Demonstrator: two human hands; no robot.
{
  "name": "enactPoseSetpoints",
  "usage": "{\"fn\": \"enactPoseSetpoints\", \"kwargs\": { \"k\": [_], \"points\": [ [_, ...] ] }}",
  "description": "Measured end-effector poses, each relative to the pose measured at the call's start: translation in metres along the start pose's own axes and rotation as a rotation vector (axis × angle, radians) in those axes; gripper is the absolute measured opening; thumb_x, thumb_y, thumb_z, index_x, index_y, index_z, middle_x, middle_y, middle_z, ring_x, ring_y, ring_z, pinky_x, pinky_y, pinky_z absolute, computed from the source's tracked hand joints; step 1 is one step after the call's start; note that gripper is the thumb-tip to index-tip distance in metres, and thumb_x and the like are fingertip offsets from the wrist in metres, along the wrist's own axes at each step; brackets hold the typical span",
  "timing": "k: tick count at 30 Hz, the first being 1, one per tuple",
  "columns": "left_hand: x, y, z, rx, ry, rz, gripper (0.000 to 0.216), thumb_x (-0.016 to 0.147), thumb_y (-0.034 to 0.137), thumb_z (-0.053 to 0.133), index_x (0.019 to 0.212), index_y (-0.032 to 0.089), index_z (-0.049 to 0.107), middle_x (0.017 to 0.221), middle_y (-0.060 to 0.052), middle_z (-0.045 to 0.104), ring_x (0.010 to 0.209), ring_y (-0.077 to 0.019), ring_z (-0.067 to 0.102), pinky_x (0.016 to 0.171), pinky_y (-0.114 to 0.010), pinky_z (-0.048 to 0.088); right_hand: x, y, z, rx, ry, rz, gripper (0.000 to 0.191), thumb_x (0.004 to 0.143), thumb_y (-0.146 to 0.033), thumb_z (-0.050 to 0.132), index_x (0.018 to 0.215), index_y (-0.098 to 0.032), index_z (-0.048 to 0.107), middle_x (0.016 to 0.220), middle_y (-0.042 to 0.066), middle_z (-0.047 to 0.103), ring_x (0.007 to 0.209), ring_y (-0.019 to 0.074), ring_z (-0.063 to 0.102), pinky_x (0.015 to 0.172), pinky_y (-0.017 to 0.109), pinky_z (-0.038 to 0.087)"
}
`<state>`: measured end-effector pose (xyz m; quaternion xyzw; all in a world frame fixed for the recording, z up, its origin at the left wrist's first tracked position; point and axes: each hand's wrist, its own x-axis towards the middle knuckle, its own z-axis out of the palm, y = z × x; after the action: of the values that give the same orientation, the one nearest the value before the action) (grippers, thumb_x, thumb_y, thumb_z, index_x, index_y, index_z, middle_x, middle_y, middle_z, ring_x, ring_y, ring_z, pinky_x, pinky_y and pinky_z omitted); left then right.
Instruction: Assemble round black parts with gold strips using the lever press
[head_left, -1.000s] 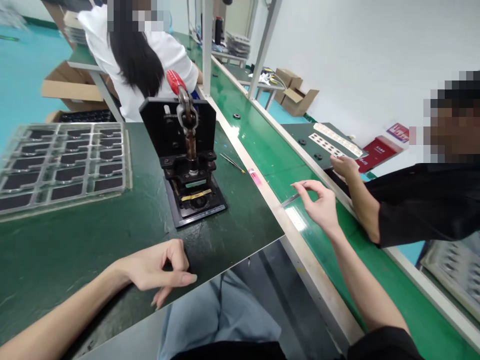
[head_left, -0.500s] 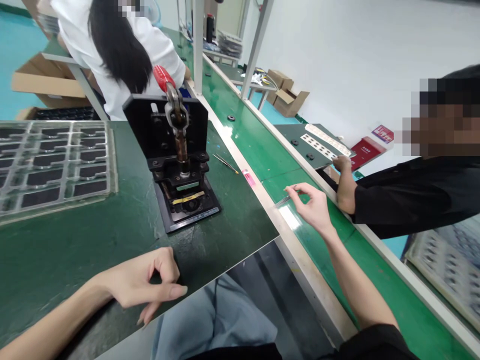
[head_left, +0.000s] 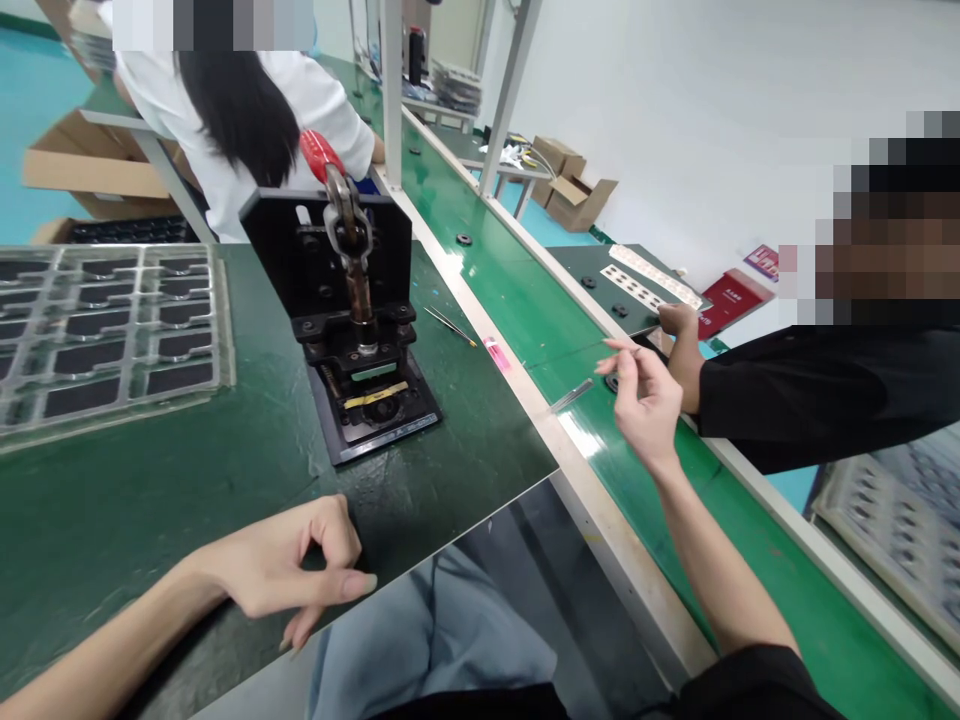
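Observation:
My left hand (head_left: 289,565) rests loosely curled at the near edge of the dark green table, empty, its thumb stretched out. Beyond it stands a black toggle-clamp fixture (head_left: 364,330) with a red handle; a yellow strip (head_left: 375,395) lies across its base. Over the green conveyor belt hangs my right hand (head_left: 646,400), fingers bent but apart, with nothing visible between them. Just beside its fingers a black ring-shaped part (head_left: 612,382) sits on the belt, partly hidden by the hand. A thin metal strip (head_left: 571,396) lies to the left, near the belt's edge.
Tweezers (head_left: 450,326) lie right of the fixture. A clear tray with dark parts (head_left: 97,335) fills the table's left. More black rings (head_left: 463,240) sit along the belt. Across it, a person's black sleeve (head_left: 810,395) and hand reach a side table; another person in white sits ahead.
My right hand has moved up and to the right, away from the metal strip, which stays on the belt. A black ring now shows beside my fingers. My left hand stays still.

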<state>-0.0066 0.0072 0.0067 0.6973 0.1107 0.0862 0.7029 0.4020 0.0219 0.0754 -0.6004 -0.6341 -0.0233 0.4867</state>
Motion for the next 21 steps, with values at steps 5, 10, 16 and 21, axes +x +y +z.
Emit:
{"fn": "enactPoseSetpoints", "kwargs": {
  "k": [5,10,16,21],
  "points": [
    [0.000,-0.002,0.000,0.004,0.003,-0.010,0.066,0.104,0.051,0.050,0.048,0.019,0.063,0.034,-0.005,0.050,0.038,-0.0110,0.053,0.046,-0.023,0.039,0.008,-0.005,-0.018,-0.104,-0.191,-0.016,0.039,0.099,-0.049,0.060,0.125,-0.020,0.064,0.064,-0.001,0.065,0.053,0.0170,0.060,0.056,0.031,0.050],
    [0.000,-0.001,-0.001,0.011,-0.023,-0.032,0.064,0.104,0.050,0.051,0.049,0.020,0.065,0.035,-0.005,0.050,0.040,-0.0116,0.054,0.047,-0.022,0.041,0.014,-0.009,-0.029,-0.153,-0.310,-0.065,0.024,0.096,-0.044,0.065,0.087,-0.022,0.067,0.068,0.002,0.070,0.056,0.0149,0.061,0.053,0.027,0.046],
    [0.001,0.002,-0.001,0.013,-0.024,-0.041,0.063,0.105,0.046,0.050,0.049,0.019,0.066,0.037,-0.006,0.053,0.041,-0.0120,0.055,0.048,-0.022,0.042,0.022,-0.008,-0.028,-0.144,-0.354,-0.044,0.022,0.097,-0.040,0.063,0.089,-0.022,0.072,0.075,0.004,0.076,0.065,0.0191,0.070,0.058,0.029,0.050],
    [0.001,0.002,0.001,0.008,-0.014,-0.032,0.062,0.104,0.047,0.051,0.050,0.019,0.065,0.038,-0.006,0.056,0.040,-0.0116,0.053,0.049,-0.023,0.044,0.029,-0.003,-0.025,-0.051,-0.359,0.033,0.030,0.094,-0.048,0.067,0.088,-0.020,0.076,0.074,0.006,0.076,0.070,0.0218,0.074,0.061,0.030,0.053]
  ]
}}
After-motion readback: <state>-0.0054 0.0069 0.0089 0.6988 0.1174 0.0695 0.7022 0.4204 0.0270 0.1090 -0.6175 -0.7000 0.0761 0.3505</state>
